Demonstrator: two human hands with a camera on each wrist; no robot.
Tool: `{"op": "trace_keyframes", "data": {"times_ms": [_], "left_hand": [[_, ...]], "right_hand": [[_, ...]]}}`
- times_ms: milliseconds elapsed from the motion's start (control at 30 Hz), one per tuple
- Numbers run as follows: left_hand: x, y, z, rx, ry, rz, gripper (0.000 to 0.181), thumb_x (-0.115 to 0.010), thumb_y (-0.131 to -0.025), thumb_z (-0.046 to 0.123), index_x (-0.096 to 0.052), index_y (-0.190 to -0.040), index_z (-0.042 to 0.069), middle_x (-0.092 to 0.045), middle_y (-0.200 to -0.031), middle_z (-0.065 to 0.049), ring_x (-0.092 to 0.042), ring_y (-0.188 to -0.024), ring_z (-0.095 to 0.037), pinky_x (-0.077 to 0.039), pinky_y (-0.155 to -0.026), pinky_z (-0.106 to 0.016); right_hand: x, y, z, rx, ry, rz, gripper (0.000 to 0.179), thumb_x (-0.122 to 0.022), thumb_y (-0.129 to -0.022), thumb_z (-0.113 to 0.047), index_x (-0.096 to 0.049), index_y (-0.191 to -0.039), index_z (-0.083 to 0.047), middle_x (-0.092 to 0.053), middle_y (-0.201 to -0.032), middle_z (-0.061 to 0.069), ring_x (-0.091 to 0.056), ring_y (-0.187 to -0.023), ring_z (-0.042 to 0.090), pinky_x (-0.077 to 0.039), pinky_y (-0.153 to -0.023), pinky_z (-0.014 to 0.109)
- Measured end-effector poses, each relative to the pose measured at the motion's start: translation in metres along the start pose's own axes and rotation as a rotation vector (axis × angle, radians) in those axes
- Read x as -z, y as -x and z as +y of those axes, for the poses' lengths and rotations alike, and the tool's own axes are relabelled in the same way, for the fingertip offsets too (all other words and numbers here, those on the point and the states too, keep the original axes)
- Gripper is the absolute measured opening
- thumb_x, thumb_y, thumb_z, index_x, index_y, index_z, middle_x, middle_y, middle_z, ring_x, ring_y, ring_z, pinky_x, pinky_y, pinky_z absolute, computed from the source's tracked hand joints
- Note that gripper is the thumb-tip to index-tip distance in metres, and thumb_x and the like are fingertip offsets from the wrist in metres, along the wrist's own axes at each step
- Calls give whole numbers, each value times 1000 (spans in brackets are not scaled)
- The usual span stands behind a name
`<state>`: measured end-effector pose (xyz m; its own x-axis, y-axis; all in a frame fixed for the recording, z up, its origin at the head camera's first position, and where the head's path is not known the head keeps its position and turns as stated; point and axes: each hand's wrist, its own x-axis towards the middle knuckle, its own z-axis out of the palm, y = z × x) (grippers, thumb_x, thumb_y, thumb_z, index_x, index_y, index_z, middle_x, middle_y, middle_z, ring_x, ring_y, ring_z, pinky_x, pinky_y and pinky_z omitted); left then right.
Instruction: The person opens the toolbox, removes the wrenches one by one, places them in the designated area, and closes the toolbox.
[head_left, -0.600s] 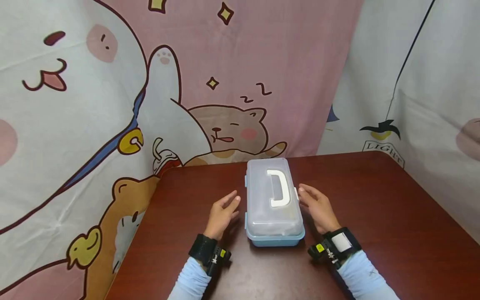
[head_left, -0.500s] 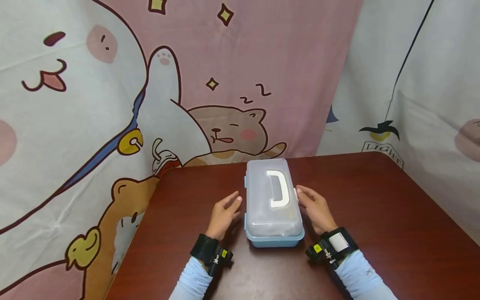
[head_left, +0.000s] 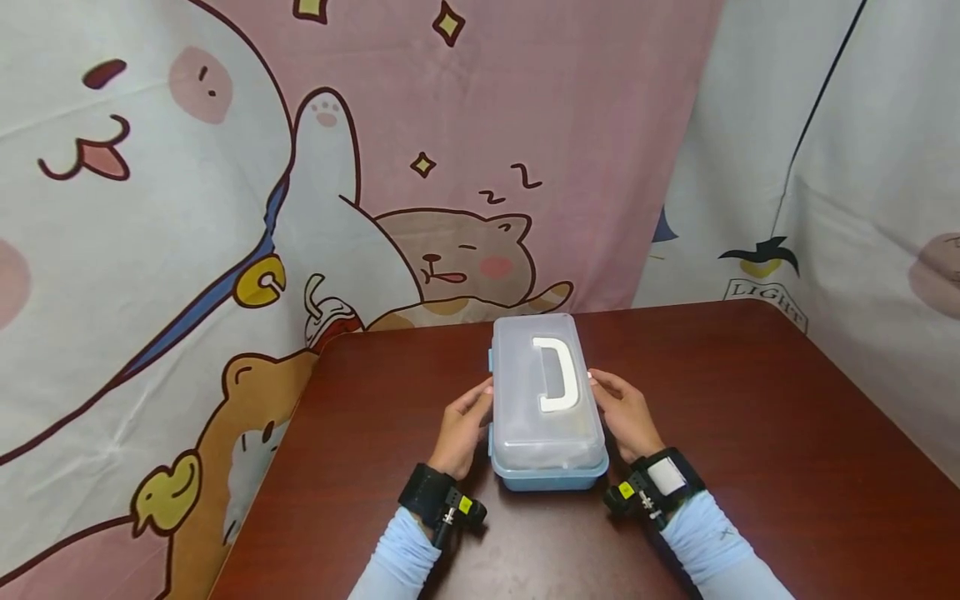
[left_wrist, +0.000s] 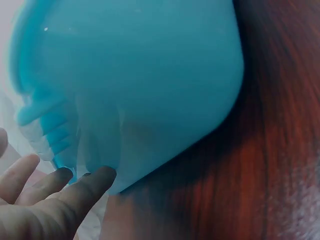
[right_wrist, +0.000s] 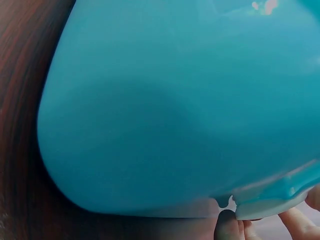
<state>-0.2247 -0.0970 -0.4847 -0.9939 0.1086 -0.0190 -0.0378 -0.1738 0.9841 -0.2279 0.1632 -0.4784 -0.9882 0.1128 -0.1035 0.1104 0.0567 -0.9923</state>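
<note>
Beyond the right hand and to its right, the word "LIGHT" could be read on the pale curtain; ahead of both hands, two Z-shaped marks stood above a printed sleeping cat. The yellow tags on the wrist cameras were too small to read.

Between the hands sat the lidded plastic storage box, clear on top, blue below, shut, its white carry handle folded flat. Half a second before, the left hand was apart from it; now its loosely extended fingers touched the blue hinge-side wall. The right hand's fingertips were at the pale latch; whether they pinched it I could not tell. The box had hardly shifted.

The tabletop ended just past the box, ahead of the hands, and ran broadly from the right hand to its right edge.
</note>
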Motion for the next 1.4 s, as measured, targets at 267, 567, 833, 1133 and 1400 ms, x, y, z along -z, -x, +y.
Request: {"op": "trace_keyframes", "data": {"times_ms": [267,567,833,1133,1400], "left_hand": [[-1,3,-6,-25,6,-4,38,-62,-93,32,-60,-130,25,-56,-134,0,-55,-119,-21,-47,-92,-39],[-3,4,-7,-54,10,16,39,-63,-92,31,-61,-129,20,-56,-134,0,-53,-122,-19,-46,-94,-37],[-1,13,-8,-69,-5,16,38,-62,-92,31,-62,-128,20,-56,-135,3,-50,-125,-15,-45,-95,-36],[-2,28,-10,-86,-25,23,38,-63,-92,31,-62,-128,20,-56,-134,4,-47,-128,-13,-43,-98,-35],[-2,39,-8,-111,-16,15,39,-62,-93,29,-60,-129,16,-56,-135,1,-49,-127,-15,-44,-97,-36]], "right_hand": [[-1,-1,2,-24,-15,7,60,-61,-88,-51,-52,-136,-17,-51,-135,8,-54,-116,27,-47,-91,42],[-1,0,3,-50,-11,17,65,-63,-85,-56,-51,-138,-19,-48,-139,6,-48,-121,27,-42,-98,46],[-1,6,5,-44,-13,5,63,-64,-84,-55,-53,-136,-20,-48,-139,4,-49,-120,27,-43,-97,46],[1,15,11,-34,31,8,64,-64,-84,-58,-54,-135,-20,-48,-138,5,-52,-118,26,-46,-93,43],[2,24,10,-11,34,4,63,-65,-83,-57,-55,-132,-18,-49,-137,5,-54,-115,25,-48,-90,40]]}}
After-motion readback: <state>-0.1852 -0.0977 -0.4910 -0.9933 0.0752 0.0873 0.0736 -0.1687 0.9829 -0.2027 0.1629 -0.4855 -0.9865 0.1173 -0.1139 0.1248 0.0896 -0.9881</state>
